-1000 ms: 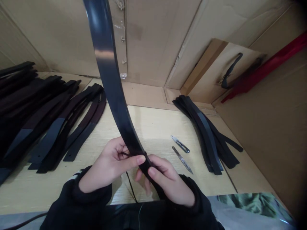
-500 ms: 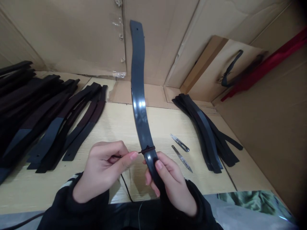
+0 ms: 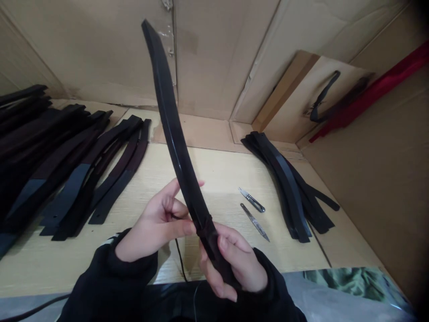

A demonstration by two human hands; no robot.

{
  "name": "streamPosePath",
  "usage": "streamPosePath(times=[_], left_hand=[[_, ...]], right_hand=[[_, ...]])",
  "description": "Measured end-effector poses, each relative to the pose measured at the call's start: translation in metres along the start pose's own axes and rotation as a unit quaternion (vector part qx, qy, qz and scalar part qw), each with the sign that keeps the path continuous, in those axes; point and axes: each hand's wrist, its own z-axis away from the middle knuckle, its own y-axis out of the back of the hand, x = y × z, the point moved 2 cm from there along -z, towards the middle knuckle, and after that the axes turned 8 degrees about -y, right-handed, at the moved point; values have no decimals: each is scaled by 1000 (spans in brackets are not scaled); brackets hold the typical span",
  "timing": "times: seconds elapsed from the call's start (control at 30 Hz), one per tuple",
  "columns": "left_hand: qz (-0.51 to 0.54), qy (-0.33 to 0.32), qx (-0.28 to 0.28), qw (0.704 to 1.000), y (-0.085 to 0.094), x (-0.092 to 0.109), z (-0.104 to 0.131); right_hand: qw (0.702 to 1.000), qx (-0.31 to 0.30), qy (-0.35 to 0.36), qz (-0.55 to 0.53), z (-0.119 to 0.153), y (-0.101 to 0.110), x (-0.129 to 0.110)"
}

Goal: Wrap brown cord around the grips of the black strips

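Observation:
A long, curved black strip [image 3: 172, 129] rises tilted to the left, turned so that a narrow edge shows. My right hand [image 3: 234, 259] is closed round its lower end. Dark cord [image 3: 205, 226] is wound about the strip just above that hand. At the winding, my left hand [image 3: 164, 221] pinches with its thumb against the strip's left side; some of its fingers pass behind the strip. A loose length of cord [image 3: 180, 257] hangs below the left hand. Whether the left fingers grip the cord or the strip itself is partly hidden.
Thread snips [image 3: 252, 200] and a slim pointed metal blade [image 3: 255, 223] lie right of my hands. Several similar strips [image 3: 284, 183] are piled at the right, and a larger heap [image 3: 67, 165] at the left. Cardboard walls [image 3: 217, 58] enclose the table's back and right.
The strip has rolled from its broad shiny face onto its edge, and its top has swung left. My left hand has shifted right and up, its fingers now behind the strip.

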Motion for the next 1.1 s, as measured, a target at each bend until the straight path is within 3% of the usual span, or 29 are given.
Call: streamPosePath(times=[0.1, 0.2, 0.33, 0.47, 0.57, 0.63, 0.83, 1.1], left_hand=[[81, 28, -60, 994, -4, 2, 1], [83, 4, -19, 996, -3, 7, 1], [33, -14, 42, 998, -1, 10, -1], [-46, -35, 78, 995, 1, 11, -3], [-127, -42, 88, 987, 3, 12, 0], [-181, -46, 80, 979, 4, 14, 5], [-208, -58, 58, 975, 7, 19, 15], [-158, -44, 31, 986, 7, 20, 13]], right_hand=[[998, -44, -40, -7, -3, 0, 3], [998, -40, -46, 24, -5, -1, 3], [980, 83, 59, 170, -2, -2, -7], [891, 226, 99, 382, 5, -5, -17], [855, 287, 117, 415, 7, -6, -17], [862, 301, 122, 390, 7, -5, -12], [949, 236, 116, 173, 2, -2, 4], [966, 212, 117, 93, -1, -4, 9]])
